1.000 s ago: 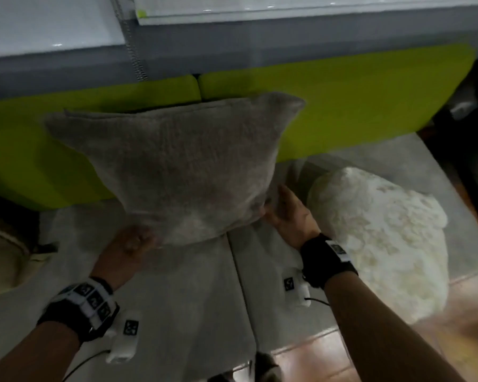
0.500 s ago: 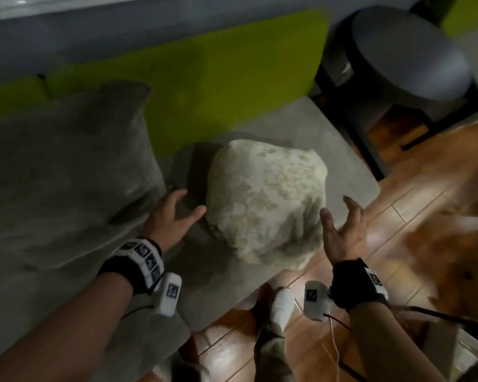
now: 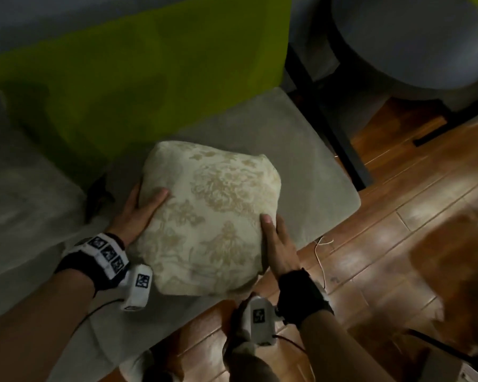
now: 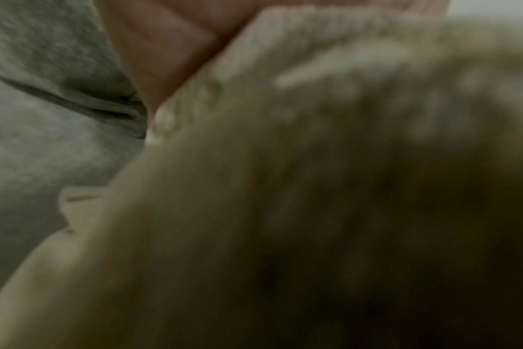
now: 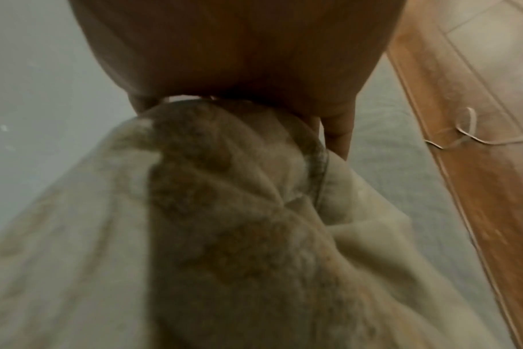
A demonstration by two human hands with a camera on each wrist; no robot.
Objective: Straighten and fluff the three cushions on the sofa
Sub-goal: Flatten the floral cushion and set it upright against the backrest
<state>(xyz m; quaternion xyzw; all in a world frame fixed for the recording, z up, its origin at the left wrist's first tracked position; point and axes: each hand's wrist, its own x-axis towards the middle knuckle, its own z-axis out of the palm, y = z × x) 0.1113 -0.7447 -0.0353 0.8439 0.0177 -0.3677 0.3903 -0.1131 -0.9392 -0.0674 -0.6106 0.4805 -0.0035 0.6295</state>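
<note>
Fingers of the right hand lie straight along the near right edge of the cream patterned cushion, thumb on top; the right wrist view shows them wrapping under its bunched corner – a grip. The left hand clasps the cushion's left side, thumb across the top face and the other fingers hidden beneath, so how they lie cannot be told; the left wrist view is blurred, filled by fabric. The cushion rests on the grey seat of the sofa, near its front edge. Left of it lies another grey cushion. Beyond rises the lime-green backrest – and to the right, over the wooden floor, a round grey stool
</note>
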